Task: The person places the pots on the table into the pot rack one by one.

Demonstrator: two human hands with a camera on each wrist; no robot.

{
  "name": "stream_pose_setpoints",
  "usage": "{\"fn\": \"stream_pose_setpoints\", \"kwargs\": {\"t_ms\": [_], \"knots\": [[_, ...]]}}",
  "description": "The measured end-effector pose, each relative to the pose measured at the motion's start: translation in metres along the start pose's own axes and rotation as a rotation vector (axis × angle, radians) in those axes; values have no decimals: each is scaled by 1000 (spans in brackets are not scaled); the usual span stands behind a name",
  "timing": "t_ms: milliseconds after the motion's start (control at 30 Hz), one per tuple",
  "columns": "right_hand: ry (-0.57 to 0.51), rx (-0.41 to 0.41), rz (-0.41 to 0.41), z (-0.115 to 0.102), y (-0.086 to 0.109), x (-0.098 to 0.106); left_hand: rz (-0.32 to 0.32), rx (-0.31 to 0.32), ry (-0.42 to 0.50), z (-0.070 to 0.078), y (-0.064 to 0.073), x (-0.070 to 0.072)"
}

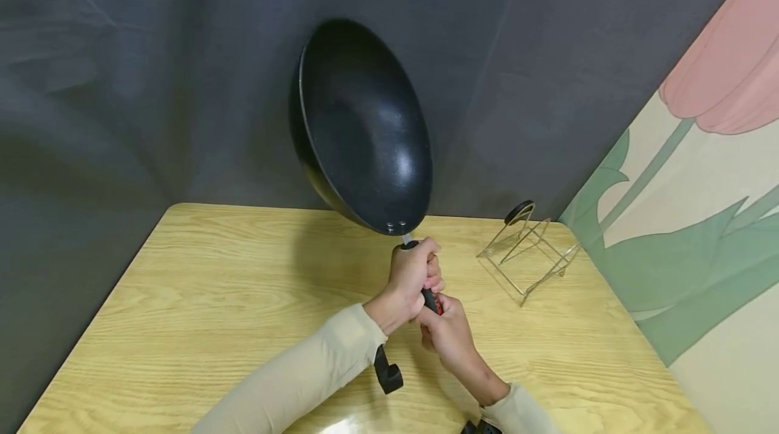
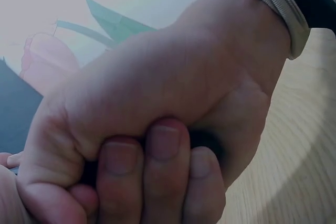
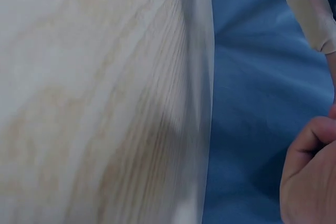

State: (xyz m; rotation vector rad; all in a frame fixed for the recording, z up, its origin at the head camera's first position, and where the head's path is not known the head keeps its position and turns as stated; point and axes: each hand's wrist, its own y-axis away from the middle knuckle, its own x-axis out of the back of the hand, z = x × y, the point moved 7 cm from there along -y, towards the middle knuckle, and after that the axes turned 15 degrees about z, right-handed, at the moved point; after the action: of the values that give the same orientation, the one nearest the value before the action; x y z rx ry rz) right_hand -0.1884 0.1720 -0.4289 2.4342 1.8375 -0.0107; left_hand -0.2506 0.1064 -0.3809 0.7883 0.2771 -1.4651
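Observation:
A black wok (image 1: 365, 130) is held up above the far edge of the table, tilted so its dark inside shows. Its black handle (image 1: 431, 300) with red marks points down toward me. My left hand (image 1: 412, 277) grips the handle close to the pan. Just below it, my right hand (image 1: 449, 334) holds the handle's end. In the left wrist view, the left hand's fingers (image 2: 121, 177) curl round the dark handle, most of which is hidden. Only part of the right hand (image 3: 310, 177) shows at the edge of the right wrist view.
A gold wire rack (image 1: 529, 251) with a black round piece stands at the table's far right. The wood-grain table (image 1: 201, 299) meets a dark grey curtain (image 1: 182, 82) behind it. A wall with a tulip pattern (image 1: 700, 218) borders the right side.

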Motion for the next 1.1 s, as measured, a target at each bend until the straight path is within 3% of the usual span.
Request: {"fn": "stream_pose_setpoints", "kwargs": {"t_ms": [333, 1100], "knots": [[-112, 17, 51, 1, 14, 15, -61, 36, -98, -19, 8, -19], [-369, 116, 52, -10, 20, 23, -149, 74, -240, -29, 13, -53]]}}
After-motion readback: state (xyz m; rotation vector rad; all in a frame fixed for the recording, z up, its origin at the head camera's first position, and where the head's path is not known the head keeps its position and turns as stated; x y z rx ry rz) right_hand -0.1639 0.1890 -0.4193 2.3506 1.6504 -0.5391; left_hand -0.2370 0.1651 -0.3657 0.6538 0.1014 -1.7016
